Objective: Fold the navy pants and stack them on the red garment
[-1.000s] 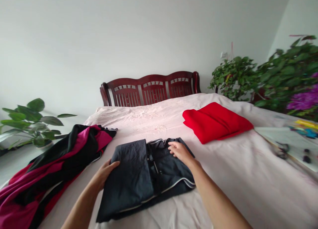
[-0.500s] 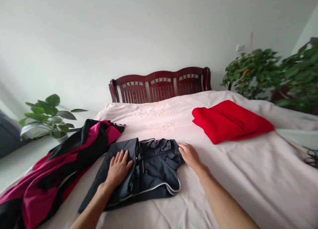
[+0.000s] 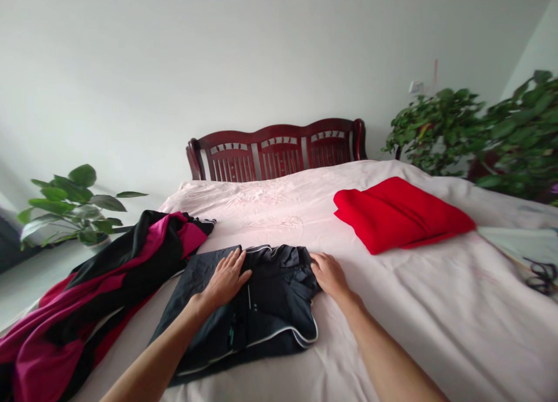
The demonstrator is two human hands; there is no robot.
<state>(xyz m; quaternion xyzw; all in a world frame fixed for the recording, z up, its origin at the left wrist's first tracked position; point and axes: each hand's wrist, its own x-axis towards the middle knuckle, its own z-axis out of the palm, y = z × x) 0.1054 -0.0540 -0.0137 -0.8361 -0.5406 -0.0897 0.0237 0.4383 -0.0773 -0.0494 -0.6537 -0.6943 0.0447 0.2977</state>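
A dark navy jacket (image 3: 279, 309) with white piping lies partly folded on the bed in front of me. Flat across its upper middle rests my left hand (image 3: 225, 278), fingers stretched out. At the jacket's upper right corner, my right hand (image 3: 329, 274) has its fingers curled on the edge of the cloth. To the left, a crumpled black and magenta garment (image 3: 163, 239) lies close to the jacket, with some red cloth showing beneath it.
A folded red garment (image 3: 401, 216) sits on the pale pink bedsheet (image 3: 436, 309) to the right. Behind stands a dark red wooden headboard (image 3: 279, 152). Potted plants stand at the left (image 3: 81, 204) and right (image 3: 436, 128). A black cord-like thing (image 3: 543, 274) lies at the far right.
My left hand has slid right across the jacket towards its middle, and the fold there looks flatter. My right hand stays at the upper right corner. The view has shifted slightly.
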